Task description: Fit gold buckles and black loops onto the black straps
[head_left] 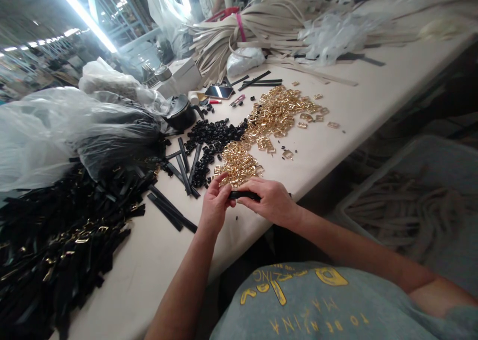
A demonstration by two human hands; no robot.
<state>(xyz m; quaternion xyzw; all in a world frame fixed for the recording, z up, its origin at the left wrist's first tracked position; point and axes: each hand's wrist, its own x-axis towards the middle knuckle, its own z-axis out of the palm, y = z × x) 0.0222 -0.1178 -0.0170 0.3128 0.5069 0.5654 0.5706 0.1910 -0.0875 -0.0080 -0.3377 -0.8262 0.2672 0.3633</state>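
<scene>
My left hand (pixel 215 204) and my right hand (pixel 271 200) meet near the table's front edge, both closed on one short black strap (pixel 243 195) held between them. The left fingers also pinch something small at the strap's end; I cannot make out what. Just beyond my hands lies a heap of gold metal buckles (pixel 261 131). Left of that sits a pile of small black loops (pixel 212 140). Loose black straps (pixel 175 210) lie on the table to the left of my left hand.
A big heap of black straps with gold buckles (pixel 59 245) fills the left. Clear plastic bags (pixel 67 131), a black pot (pixel 181 112), a phone (pixel 218 91) and bundled cream straps (pixel 269 26) sit farther back. A grey bin (pixel 411 200) stands right of the cream table (pixel 354 126).
</scene>
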